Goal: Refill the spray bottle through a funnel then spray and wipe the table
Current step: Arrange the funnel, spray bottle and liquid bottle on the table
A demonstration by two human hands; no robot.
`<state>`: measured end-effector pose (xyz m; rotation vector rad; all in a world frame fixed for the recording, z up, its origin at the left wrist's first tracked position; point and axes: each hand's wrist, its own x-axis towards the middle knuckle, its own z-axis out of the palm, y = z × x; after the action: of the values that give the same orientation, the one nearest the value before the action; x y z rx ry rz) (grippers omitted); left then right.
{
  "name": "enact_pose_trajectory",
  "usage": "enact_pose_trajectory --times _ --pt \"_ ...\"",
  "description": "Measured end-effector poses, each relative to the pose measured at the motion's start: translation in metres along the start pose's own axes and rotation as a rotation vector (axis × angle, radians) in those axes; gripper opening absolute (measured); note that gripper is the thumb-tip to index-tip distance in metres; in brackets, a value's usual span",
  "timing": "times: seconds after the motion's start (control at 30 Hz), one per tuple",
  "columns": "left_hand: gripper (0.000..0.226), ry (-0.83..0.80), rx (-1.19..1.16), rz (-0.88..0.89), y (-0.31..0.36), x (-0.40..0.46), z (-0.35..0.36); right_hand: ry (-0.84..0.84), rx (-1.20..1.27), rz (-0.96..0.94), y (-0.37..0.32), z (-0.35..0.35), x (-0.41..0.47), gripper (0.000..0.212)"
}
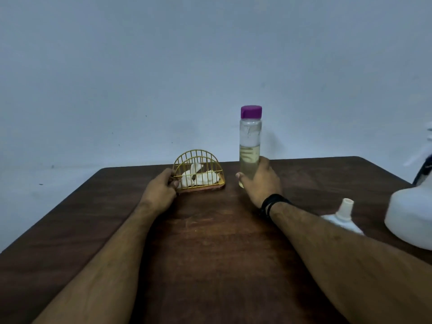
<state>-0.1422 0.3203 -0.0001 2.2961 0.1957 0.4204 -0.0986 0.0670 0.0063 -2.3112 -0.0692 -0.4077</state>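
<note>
- Head view: no brand, label or legible writing shows on anything; the clear bottle (250,146) with a purple cap (251,111) is bare plastic, upright just right of centre frame, roughly half full of pale yellowish liquid.
- The right hand (261,181) curls round the lower part of this bottle, thumb on the left side, hiding its base; a black band (272,203) circles the wrist.
- The left hand (161,185), left of centre, has its fingers curled onto the left end of a gold wire napkin holder (198,170); the fingertips are partly hidden behind the wires.
- White tissues (201,177) sit crumpled inside the holder, their shape hard to make out.
- A white funnel (343,215) lies spout-up at the right of the frame, its wide part partly hidden behind the right forearm.
- The white spray bottle (409,218) stands at the right edge, blurred and cut off; its trigger head is barely readable.
- All rest on a dark wooden table (210,242).
</note>
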Motion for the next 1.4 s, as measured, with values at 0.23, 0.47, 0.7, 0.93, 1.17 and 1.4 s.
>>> enact_pose_trajectory --times 0.23,0.47,0.7,0.93,1.17,1.4 --pt "0.02 -0.02 -0.067 -0.003 0.006 -0.07 -0.018 -0.031 -0.004 -0.019 -0.002 -0.04 -0.083 0.069" --pt "0.019 -0.025 -0.094 0.026 0.014 -0.124 -0.025 -0.036 -0.011 -0.04 0.003 -0.063 -0.137 0.073" --pt "0.013 -0.012 -0.089 0.026 0.02 -0.149 -0.027 -0.038 -0.006 -0.034 0.006 -0.072 -0.15 0.076" --pt "0.013 0.001 -0.062 0.026 0.024 -0.153 -0.029 -0.039 0.019 -0.049 0.008 -0.073 -0.146 0.079" --pt "0.043 0.125 0.018 0.039 0.025 -0.158 -0.027 0.019 0.096 -0.086 0.012 -0.074 -0.148 0.088" --pt "0.035 0.407 0.139 0.111 0.041 -0.19 -0.03 0.091 0.334 -0.236 0.028 -0.096 -0.172 0.059"
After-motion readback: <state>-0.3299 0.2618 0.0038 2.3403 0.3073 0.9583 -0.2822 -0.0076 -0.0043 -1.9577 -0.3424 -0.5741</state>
